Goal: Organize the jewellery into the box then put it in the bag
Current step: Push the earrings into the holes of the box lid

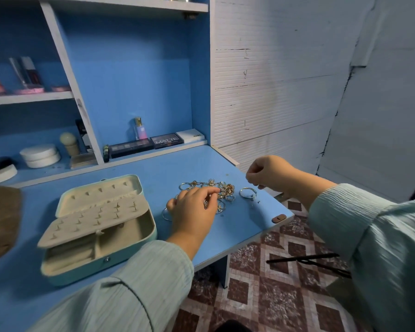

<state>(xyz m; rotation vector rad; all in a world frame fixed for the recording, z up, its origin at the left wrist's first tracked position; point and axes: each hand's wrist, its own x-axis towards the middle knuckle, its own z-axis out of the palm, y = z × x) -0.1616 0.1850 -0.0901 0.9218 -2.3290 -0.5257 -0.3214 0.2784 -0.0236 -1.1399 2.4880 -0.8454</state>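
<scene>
Jewellery (222,190) lies heaped beside the open box (98,226); the left hand (194,207) pinches into it, the right hand (268,173) hovers curled, contents unclear.

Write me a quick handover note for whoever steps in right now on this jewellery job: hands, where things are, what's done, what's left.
Left hand: fingers curled down into the tangled pile of gold and silver jewellery on the blue desk, apparently picking at a piece.
Right hand: raised above the desk's right edge, fingertips pinched together; whatever is in the grip is too small to make out.
Pale green jewellery box: open, left of the pile, cream stud panel folded out, some studs seated in it.
A silver ring lies apart, right of the pile.
Left: sort the pile into the box, close it, bag it. No bag clearly visible.
</scene>
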